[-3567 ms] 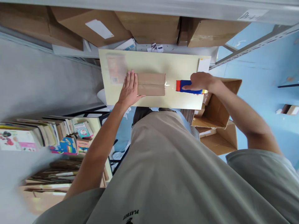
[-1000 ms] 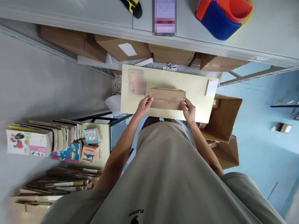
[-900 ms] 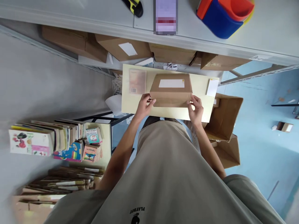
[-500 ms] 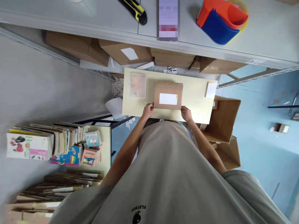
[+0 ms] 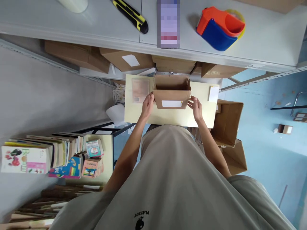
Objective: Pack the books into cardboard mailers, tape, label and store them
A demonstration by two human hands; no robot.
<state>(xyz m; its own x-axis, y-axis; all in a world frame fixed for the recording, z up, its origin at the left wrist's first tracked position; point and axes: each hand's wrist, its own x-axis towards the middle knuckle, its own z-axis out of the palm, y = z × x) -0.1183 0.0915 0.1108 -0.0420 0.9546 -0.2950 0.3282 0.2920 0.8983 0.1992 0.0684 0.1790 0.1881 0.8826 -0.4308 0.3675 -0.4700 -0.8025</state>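
A brown cardboard box (image 5: 171,95) stands on the pale yellow table (image 5: 168,119) with its top open and its inside dark. On its front is a white label (image 5: 172,103). My left hand (image 5: 147,106) is closed at the box's left edge, thumb and fingers near the upper front corner. Beside the right edge, my right hand (image 5: 196,107) has its fingers apart, with the fingertips close to the cardboard. Whether those tips touch it is hard to tell. A clear plastic-looking sheet (image 5: 140,90) lies left of the box, and a stack of white labels (image 5: 213,93) lies to the right.
The grey shelf above holds a yellow-black utility knife (image 5: 131,15), a phone (image 5: 169,25) and an orange-blue tape dispenser (image 5: 219,29). Cardboard boxes (image 5: 129,60) sit beneath it. Books (image 5: 25,158) are at lower left. Open cartons (image 5: 227,123) stand right of the table.
The box's top has opened, showing the inside, and its front face now looks tilted up. Both hands moved from its lower corners up along its sides; the right hand's fingers have spread.
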